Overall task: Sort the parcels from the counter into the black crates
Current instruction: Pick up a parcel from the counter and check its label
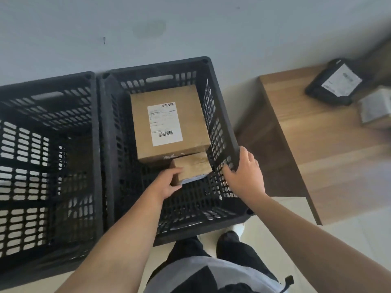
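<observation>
Placement step: my left hand (170,182) grips the small brown cardboard parcel (192,166) inside the black slotted plastic crate (222,115); my right hand (243,172) clasps its rim. Next: release, return to the wooden bench (317,134).

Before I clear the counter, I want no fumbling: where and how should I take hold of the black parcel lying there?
Grip the black parcel across its two long edges, coming down from above. It lies flat on the counter, label up, its near edge free, while a paler parcel sits close at its right.
</observation>
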